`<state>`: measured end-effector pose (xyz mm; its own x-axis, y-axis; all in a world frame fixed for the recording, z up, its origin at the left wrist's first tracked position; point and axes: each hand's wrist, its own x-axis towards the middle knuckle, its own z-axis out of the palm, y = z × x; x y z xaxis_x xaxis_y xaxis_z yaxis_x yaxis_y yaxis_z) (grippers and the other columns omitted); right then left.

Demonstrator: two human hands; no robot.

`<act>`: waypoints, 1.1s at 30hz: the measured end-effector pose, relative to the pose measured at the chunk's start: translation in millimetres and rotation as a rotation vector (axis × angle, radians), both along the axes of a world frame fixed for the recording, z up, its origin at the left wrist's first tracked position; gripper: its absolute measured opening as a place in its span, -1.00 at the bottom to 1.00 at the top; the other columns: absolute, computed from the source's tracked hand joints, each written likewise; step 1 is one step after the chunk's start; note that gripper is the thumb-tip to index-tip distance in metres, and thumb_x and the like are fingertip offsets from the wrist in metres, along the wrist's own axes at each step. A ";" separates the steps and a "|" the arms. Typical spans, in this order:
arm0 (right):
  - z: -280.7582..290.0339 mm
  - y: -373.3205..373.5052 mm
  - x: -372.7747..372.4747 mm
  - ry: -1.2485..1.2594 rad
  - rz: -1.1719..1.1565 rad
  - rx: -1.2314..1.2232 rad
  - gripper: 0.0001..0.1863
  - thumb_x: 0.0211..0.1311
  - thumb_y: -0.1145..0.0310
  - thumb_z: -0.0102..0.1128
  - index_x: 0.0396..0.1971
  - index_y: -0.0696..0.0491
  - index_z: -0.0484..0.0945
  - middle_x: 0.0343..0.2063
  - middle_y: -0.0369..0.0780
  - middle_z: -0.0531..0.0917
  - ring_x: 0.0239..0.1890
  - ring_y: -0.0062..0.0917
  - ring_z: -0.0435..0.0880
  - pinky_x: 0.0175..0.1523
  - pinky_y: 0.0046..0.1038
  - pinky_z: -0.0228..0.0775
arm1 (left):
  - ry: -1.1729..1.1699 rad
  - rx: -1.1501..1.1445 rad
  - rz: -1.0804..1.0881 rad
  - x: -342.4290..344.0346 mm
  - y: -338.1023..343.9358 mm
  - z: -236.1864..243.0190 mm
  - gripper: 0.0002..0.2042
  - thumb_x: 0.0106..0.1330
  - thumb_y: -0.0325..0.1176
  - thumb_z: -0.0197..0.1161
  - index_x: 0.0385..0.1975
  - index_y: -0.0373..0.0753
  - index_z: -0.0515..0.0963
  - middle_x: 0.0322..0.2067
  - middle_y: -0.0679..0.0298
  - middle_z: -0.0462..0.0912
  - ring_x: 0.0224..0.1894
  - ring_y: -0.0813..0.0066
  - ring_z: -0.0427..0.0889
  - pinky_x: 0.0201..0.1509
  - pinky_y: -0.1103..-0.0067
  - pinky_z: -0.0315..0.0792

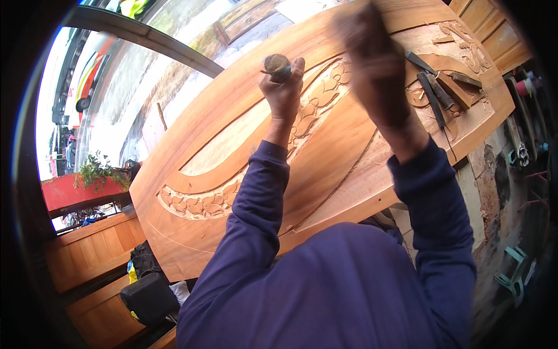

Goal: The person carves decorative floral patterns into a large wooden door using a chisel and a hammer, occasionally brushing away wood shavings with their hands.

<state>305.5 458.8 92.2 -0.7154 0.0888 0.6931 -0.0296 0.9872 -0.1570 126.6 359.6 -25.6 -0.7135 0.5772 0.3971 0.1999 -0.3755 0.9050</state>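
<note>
A large wooden panel (325,145) lies in front of me, with a carved band of leaves and flowers (311,113) curving along it. My left hand (282,87) is closed around a chisel, held over the carved band; the round butt of its handle (277,63) points up at me, and its blade is hidden below the fist. Raised to the right, my right hand (378,87) grips a dark wooden mallet (363,29), both smeared by motion. Beyond that hand, several carving chisels (439,93) lie in a loose pile on the panel.
More carving (465,49) shows at the panel's far right end. Wooden panelled doors (96,253) and a black case (149,298) stand at the left. A red planter (75,189) with a green plant is farther off. Light-green clamps (514,276) lie at the lower right.
</note>
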 end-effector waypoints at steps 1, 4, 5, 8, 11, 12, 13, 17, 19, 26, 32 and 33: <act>-17.7 -13.0 -15.5 -0.105 -0.190 0.071 -0.50 0.32 0.45 0.21 0.27 -0.15 0.55 -0.39 -0.07 0.69 -0.50 -0.27 0.71 -0.41 -0.40 0.64 | 0.065 -0.023 0.024 -5.3 -4.4 -7.6 -0.80 0.35 -0.49 0.40 -0.38 -0.26 0.45 -0.63 0.43 0.40 -0.71 0.69 0.30 -0.67 0.65 0.16; -12.2 -20.8 -20.6 0.001 -0.156 -0.084 -0.30 0.35 0.43 0.19 0.43 -0.50 0.38 -0.45 -0.22 0.71 -0.56 -0.39 0.70 -0.46 -0.36 0.64 | 0.002 -0.045 -0.059 -6.6 -5.5 2.0 -0.79 0.34 -0.47 0.41 -0.34 -0.26 0.44 -0.62 0.43 0.40 -0.70 0.69 0.31 -0.67 0.65 0.16; -17.8 -23.0 -23.5 0.091 -0.152 -0.109 -0.28 0.35 0.45 0.19 0.44 -0.51 0.36 -0.47 -0.22 0.70 -0.57 -0.40 0.70 -0.45 -0.36 0.64 | -0.069 -0.052 -0.111 -1.6 -7.4 6.7 -0.79 0.34 -0.47 0.41 -0.35 -0.26 0.43 -0.62 0.43 0.39 -0.70 0.69 0.31 -0.67 0.65 0.16; -30.0 -36.4 -22.1 0.079 -0.176 -0.128 -0.21 0.30 0.50 0.20 0.46 -0.52 0.32 -0.50 -0.22 0.69 -0.58 -0.41 0.70 -0.44 -0.36 0.64 | 0.110 0.016 -0.086 -8.5 -7.1 0.9 -0.77 0.39 -0.38 0.39 -0.37 -0.26 0.43 -0.62 0.43 0.39 -0.68 0.69 0.33 -0.66 0.65 0.16; -39.7 -30.3 -7.7 0.025 -0.151 -0.173 -0.11 0.19 0.65 0.23 0.47 -0.45 0.33 -0.46 -0.20 0.72 -0.56 -0.38 0.70 -0.41 -0.35 0.66 | 0.044 0.062 -0.168 -16.6 -18.1 -9.3 -0.79 0.42 -0.32 0.36 -0.31 -0.27 0.47 -0.62 0.42 0.41 -0.67 0.67 0.36 -0.64 0.65 0.20; -44.3 -28.0 3.0 0.096 -0.137 -0.205 -0.10 0.18 0.67 0.22 0.47 -0.44 0.33 -0.44 -0.20 0.73 -0.55 -0.38 0.71 -0.40 -0.35 0.66 | -0.032 0.124 -0.159 -12.1 -25.1 -10.2 -0.79 0.42 -0.32 0.36 -0.30 -0.28 0.48 -0.62 0.41 0.41 -0.67 0.66 0.35 -0.64 0.65 0.20; -47.0 -28.9 16.6 0.138 -0.140 -0.254 -0.10 0.18 0.69 0.23 0.46 -0.43 0.35 -0.38 -0.19 0.75 -0.47 -0.36 0.74 -0.35 -0.35 0.68 | -0.108 0.186 -0.150 -8.2 -30.9 -10.7 -0.80 0.42 -0.33 0.35 -0.28 -0.28 0.48 -0.62 0.41 0.41 -0.67 0.66 0.35 -0.64 0.64 0.20; -47.9 -39.0 54.5 0.219 -0.147 -0.480 -0.14 0.20 0.74 0.24 0.46 -0.30 0.38 0.01 -0.10 0.74 -0.07 -0.32 0.82 -0.09 -0.39 0.70 | -0.169 0.303 -0.039 -4.7 -33.9 -4.0 -0.83 0.41 -0.42 0.33 -0.38 -0.27 0.47 -0.66 0.40 0.38 -0.72 0.68 0.26 -0.67 0.65 0.14; -44.1 -45.4 60.5 0.215 -0.143 -0.545 -0.15 0.20 0.78 0.21 0.46 -0.23 0.38 0.12 -0.07 0.70 0.03 -0.32 0.79 -0.01 -0.41 0.69 | -0.136 0.178 -0.075 -6.0 -24.6 1.3 -0.80 0.40 -0.47 0.32 -0.46 -0.26 0.46 -0.68 0.42 0.36 -0.73 0.70 0.23 -0.66 0.65 0.11; -17.6 -40.9 61.6 0.336 -0.166 -0.549 -0.22 0.23 0.78 0.16 0.45 -0.08 0.39 0.15 -0.13 0.68 0.14 -0.42 0.70 0.12 -0.48 0.62 | -0.128 0.107 -0.065 -1.0 -0.6 3.8 -0.74 0.39 -0.49 0.35 -0.52 -0.22 0.41 -0.70 0.43 0.33 -0.73 0.70 0.19 -0.66 0.63 0.08; 34.6 -25.3 23.9 0.558 -0.413 -0.272 -0.57 0.25 0.63 0.30 0.12 0.04 0.61 -0.29 -0.26 0.63 -0.31 -0.52 0.64 -0.22 -0.48 0.55 | -0.120 0.044 -0.039 -3.0 -2.1 -0.7 -0.72 0.37 -0.49 0.38 -0.53 -0.20 0.40 -0.70 0.44 0.33 -0.73 0.71 0.21 -0.66 0.64 0.08; 17.0 -23.4 8.6 0.542 -0.321 -0.252 -0.54 0.29 0.58 0.28 0.19 -0.02 0.58 -0.35 -0.24 0.66 -0.38 -0.50 0.66 -0.27 -0.47 0.58 | -0.133 0.033 -0.054 -0.4 1.2 1.7 -0.71 0.37 -0.48 0.39 -0.53 -0.20 0.40 -0.70 0.45 0.33 -0.73 0.71 0.22 -0.66 0.64 0.08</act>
<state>314.1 435.4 109.2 -0.1838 0.4444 0.8768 0.1193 0.8955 -0.4289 126.2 360.7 -23.9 -0.7289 0.6049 0.3205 0.0578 -0.4121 0.9093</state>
